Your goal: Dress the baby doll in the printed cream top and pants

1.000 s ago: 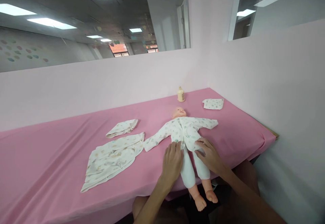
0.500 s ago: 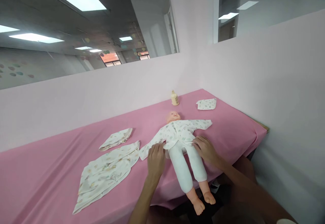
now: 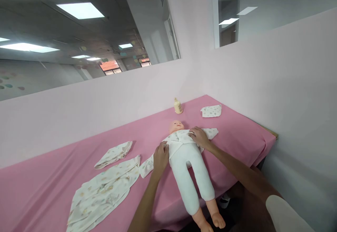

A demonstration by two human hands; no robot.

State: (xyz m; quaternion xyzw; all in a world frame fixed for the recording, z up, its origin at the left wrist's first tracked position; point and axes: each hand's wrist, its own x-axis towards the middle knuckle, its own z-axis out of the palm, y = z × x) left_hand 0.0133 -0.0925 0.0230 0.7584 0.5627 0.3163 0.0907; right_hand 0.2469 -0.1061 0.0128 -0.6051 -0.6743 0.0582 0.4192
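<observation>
A baby doll (image 3: 177, 126) lies on its back, feet towards me, in plain white pants (image 3: 184, 165) and a white printed baby shirt (image 3: 181, 137). The shirt's lower front is turned up over the belly, showing its plain inner side, and its sleeves stretch out to both sides. My left hand (image 3: 161, 155) is closed on the shirt's edge at the doll's side, left in view. Fingers curled, my right hand (image 3: 200, 138) grips the shirt higher up, near the chest. The fingertips of both hands are partly hidden in the cloth.
Two printed baby garments (image 3: 105, 191) (image 3: 113, 154) lie at the left on the pink sheet (image 3: 52, 176). Behind the doll's head stands a cream pump bottle (image 3: 178, 106). A folded printed cloth (image 3: 211, 111) lies at the back right. White walls (image 3: 289, 70) border the bed.
Both hands have moved up towards the doll's chest, the right one further. The shirt's hem has come up with them, baring the top of the white pants. My view has shifted slightly.
</observation>
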